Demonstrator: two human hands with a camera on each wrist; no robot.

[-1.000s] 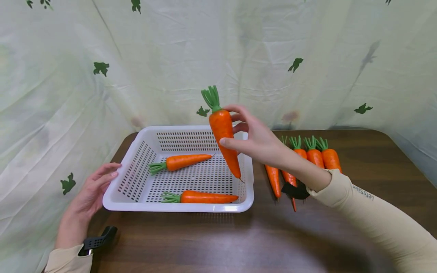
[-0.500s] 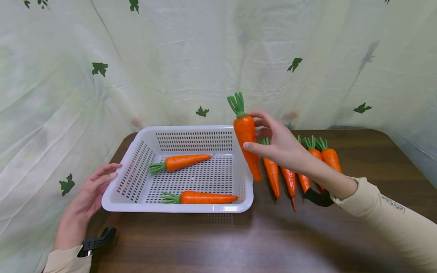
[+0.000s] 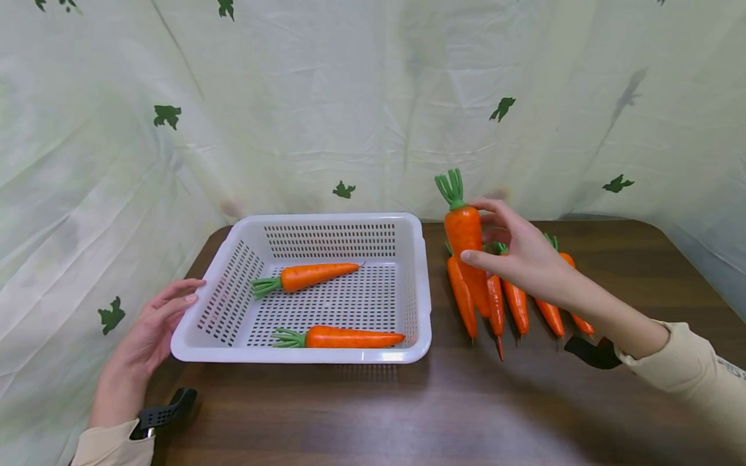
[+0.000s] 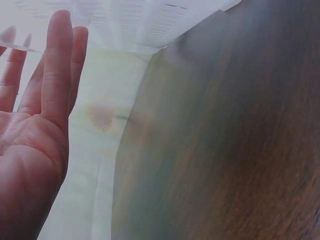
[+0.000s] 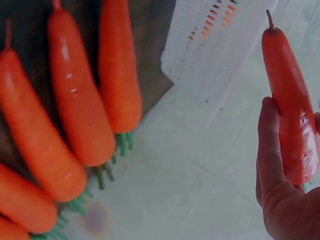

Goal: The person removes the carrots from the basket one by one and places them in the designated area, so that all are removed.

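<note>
The right hand (image 3: pixel 515 251) holds a carrot (image 3: pixel 464 230) right of the basket (image 3: pixel 303 355), near five more carrots (image 3: pixel 515 309); the left hand (image 3: pixel 150 327), fingers loose, touches the basket's left side; two carrots (image 3: pixel 319 277) sit inside

Right fingers (image 5: pixel 270 131) pinching, left fingers (image 4: pixel 58 70) straight

Some table carrots (image 3: pixel 550 317) partly hidden behind the right hand (image 3: pixel 520 254), both sleeves (image 3: pixel 688 372) cropped

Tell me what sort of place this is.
Likely a staged tabletop set: a leaf-patterned sheet hangs behind a wood-grain table with a perforated white basket and orange carrots.
</note>
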